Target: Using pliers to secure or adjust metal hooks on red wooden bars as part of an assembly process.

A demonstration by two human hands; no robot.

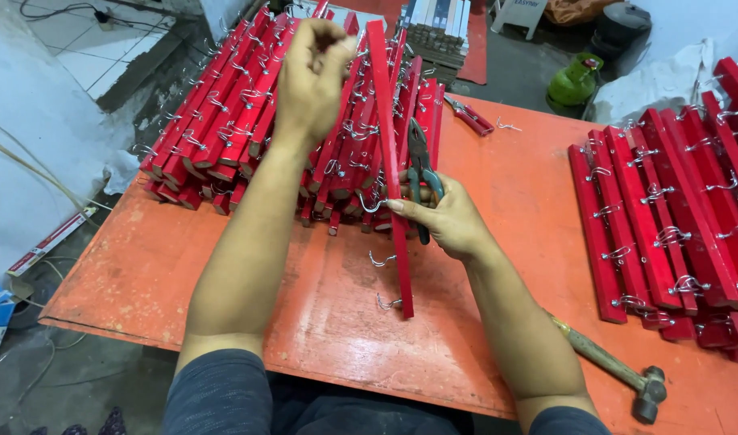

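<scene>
Head view: the left hand (314, 76) is raised above the table, fingers bunched together at the top end of a long red wooden slat (390, 161); whether the fingertips pinch the slat itself or a small part at its tip cannot be told. The right hand (449, 221) is closed around the slat near its middle and at the same time keeps a pair of pliers (421, 173) in its grasp, the pliers' nose pointing up away from the wrist along the slat's right edge. The slat stands steeply tilted between the two hands, its lower end resting on the orange table (224, 274) just below the right hand. Metal wire hooks (381, 259) project from the slat's left edge, one level with the right hand's fingertips and two more below them. Behind the left hand and forearm lies a large pile of red slats (224, 121) fitted with similar hooks, stacked at a slant. Well to the right of the right hand a second group of red slats (667, 209) lies in overlapping rows on the table. Beyond the right hand, near the far table edge, rests a red-handled tool (470, 117) with a loose wire hook (507, 126) just beside it. Beside the right forearm, near the table's near edge, lies a hammer (618, 372) with a wooden handle, its head pointing away from the person. A green gas cylinder (574, 80) stands on the floor beyond the table.
</scene>
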